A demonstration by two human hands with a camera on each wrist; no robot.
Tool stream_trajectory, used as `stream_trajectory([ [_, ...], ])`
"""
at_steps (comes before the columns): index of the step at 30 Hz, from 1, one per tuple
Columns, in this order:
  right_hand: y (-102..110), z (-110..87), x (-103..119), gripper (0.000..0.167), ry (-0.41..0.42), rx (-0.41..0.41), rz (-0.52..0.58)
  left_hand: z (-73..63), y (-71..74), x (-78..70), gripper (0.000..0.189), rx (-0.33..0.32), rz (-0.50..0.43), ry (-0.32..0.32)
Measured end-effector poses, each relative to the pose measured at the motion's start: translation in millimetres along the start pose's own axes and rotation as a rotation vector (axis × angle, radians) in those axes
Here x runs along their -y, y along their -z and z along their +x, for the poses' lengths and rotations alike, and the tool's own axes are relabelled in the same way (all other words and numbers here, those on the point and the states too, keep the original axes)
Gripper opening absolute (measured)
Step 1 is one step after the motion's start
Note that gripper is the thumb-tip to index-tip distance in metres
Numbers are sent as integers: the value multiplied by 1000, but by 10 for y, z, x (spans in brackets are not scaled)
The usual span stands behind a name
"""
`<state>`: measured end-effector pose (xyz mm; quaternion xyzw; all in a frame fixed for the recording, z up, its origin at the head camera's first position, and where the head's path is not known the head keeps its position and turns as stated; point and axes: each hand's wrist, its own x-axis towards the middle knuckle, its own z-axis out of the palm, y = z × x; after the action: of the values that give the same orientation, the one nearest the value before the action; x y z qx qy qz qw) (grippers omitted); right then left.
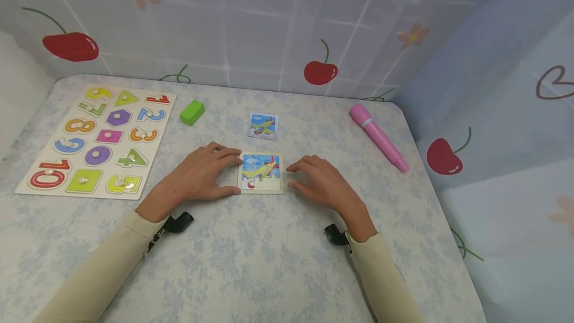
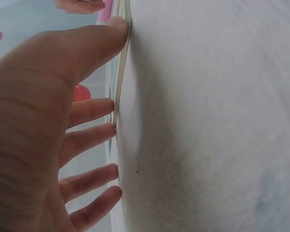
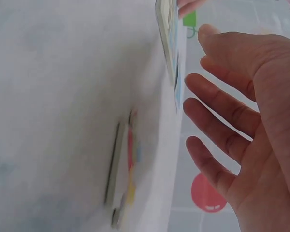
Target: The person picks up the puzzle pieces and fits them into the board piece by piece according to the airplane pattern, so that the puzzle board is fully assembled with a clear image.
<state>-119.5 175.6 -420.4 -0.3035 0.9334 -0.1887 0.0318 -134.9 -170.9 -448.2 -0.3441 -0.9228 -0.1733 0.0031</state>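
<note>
A small square puzzle board (image 1: 262, 186) with an airplane picture lies flat on the table. Its lower part shows pale bare wood around a small red-and-white patch. My left hand (image 1: 197, 173) touches the board's left side, thumb at the near corner and fingertips by the far one; the left wrist view shows these fingers (image 2: 89, 140) fairly straight. Just off the board's right side hovers my right hand (image 1: 320, 183), fingers loosely bent and holding nothing. Below it in the right wrist view are flat puzzle pieces (image 3: 118, 169) with red and yellow, hidden in the head view.
A square airplane picture card (image 1: 262, 126) lies beyond the board. A green block (image 1: 192, 112) and a number-and-shape peg board (image 1: 96, 143) are on the left. On the right lies a pink pen-shaped stick (image 1: 378, 137). A patterned curtain (image 1: 269, 24) hangs behind the table.
</note>
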Motion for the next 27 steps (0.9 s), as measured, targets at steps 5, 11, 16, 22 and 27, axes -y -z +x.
stream_trajectory([
  [5,-8,-95,-66,37,-36,-9,9,-1,-2,3,73,-2,-8,3],
  [11,7,-220,-146,40,-68,-19,38,0,-4,-1,73,-7,-21,4],
  [16,48,-327,-195,43,-100,-6,72,1,-7,3,73,-8,-15,4],
  [22,72,-428,-265,44,-106,24,103,0,-3,5,73,-8,-9,6],
  [27,79,-505,-303,46,-99,28,98,-1,-1,2,73,-3,-10,12],
])
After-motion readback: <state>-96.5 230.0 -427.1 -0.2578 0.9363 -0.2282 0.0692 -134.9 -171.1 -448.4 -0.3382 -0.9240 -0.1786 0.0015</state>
